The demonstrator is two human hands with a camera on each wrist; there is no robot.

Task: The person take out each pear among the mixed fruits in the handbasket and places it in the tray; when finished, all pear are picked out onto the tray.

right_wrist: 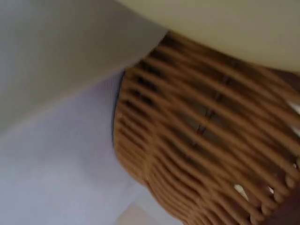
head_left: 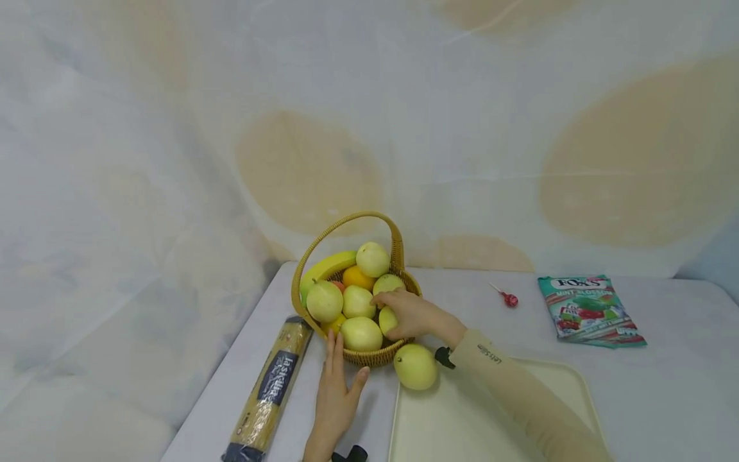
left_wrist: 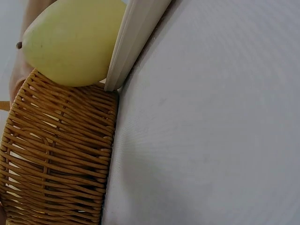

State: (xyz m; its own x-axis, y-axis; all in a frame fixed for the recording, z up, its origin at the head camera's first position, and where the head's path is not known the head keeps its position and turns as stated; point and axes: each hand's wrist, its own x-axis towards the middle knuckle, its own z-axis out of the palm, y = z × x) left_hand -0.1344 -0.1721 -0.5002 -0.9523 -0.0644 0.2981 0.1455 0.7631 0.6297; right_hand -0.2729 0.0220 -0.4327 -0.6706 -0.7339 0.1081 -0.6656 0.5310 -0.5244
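A wicker basket [head_left: 378, 359] with a tall handle holds several pale yellow-green pears [head_left: 324, 301], an orange [head_left: 358, 278] and a banana [head_left: 328, 268]. My right hand [head_left: 412, 314] reaches over the basket's right side, its fingers and thumb round a pear [head_left: 387, 320] that they partly hide. At the front left of the basket, my left hand [head_left: 337, 398] rests its straight fingers against the rim. One more pear [head_left: 416, 367] lies outside, on the corner of a cream tray [head_left: 462, 423], close beside the wicker wall; it also appears in the left wrist view.
A long pack of spaghetti [head_left: 271, 388] lies left of the basket, near the table's left edge. Right of the basket are a red lollipop [head_left: 510, 299] and a green candy bag [head_left: 590, 311]. A patterned curtain [head_left: 462, 160] hangs behind the table.
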